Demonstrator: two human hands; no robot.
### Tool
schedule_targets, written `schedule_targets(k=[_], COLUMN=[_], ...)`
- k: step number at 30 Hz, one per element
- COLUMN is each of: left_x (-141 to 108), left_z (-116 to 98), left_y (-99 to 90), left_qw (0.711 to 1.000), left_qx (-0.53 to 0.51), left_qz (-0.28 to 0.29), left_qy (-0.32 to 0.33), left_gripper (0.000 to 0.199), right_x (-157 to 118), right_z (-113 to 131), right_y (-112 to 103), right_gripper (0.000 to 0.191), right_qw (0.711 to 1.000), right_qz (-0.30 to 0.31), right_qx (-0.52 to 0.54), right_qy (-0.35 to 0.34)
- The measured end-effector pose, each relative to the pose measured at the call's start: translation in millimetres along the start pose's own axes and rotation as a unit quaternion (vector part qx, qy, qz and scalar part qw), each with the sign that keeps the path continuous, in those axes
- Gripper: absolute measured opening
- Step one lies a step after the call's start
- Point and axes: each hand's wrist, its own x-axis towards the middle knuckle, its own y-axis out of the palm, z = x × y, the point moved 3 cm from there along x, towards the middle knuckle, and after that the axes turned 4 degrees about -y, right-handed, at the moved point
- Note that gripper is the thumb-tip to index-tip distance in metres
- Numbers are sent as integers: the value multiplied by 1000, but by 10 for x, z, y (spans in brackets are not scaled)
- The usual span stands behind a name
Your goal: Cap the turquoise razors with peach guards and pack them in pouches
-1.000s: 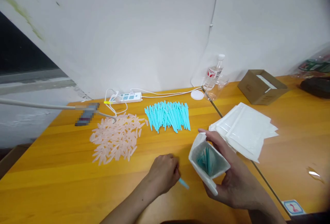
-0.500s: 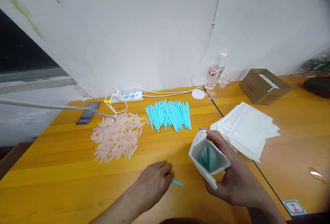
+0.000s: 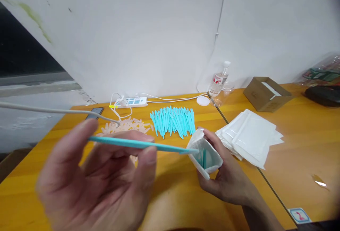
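Close to the camera, my left hand (image 3: pixel 106 174) pinches a slim turquoise eyebrow razor (image 3: pixel 127 143) between thumb and fingers. The razor lies nearly level, and its pale tip overlaps the mouth of a white padded envelope (image 3: pixel 195 142) in this view; whether they touch I cannot tell. My right hand (image 3: pixel 225 178) grips that envelope from the right, its mouth open toward me. Several turquoise razors show inside. Behind the hands lies a pile of matching razors (image 3: pixel 172 121). Small pale pink pieces (image 3: pixel 130 124) are heaped to the left, partly hidden by my left hand.
White padded envelopes (image 3: pixel 255 135) lie stacked on the right of the wooden table (image 3: pixel 289 153). An open cardboard box (image 3: pixel 265 94), a bottle (image 3: pixel 219 80) and a power strip (image 3: pixel 134 101) stand along the wall. A cable crosses at left near a phone (image 3: pixel 95 113).
My left hand has risen from the tabletop toward the camera with the eyebrow razor, which now points at the envelope. The envelope in my right hand sits slightly farther left in view.
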Motion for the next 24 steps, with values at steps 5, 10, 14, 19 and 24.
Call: schedule_targets(k=[5,10,14,19,24], left_x=[-55,-287,-427,-266,-269], left_z=[101,420,760,1047,1074], left_y=[301,296,404,406,327], left_qw=[952,950,931,938,905], left_qx=[103,161,129,94,57], left_qz=[250,268,271,270,395], left_qy=[144,-21,-207,-198,-146], left_gripper=[47,84,68,33,28], right_x=[59,89,31,27,79], right_z=[13,-76,-197,-361,-504], right_y=[80,230,348,292,336], right_gripper=[107,121,138,75,35], right_qw=[998,997,999,987,946], right_qz=[-4,-19,4,49,104], right_qx=[56,72,31,106,247], right_qy=[16,35,42,113,184])
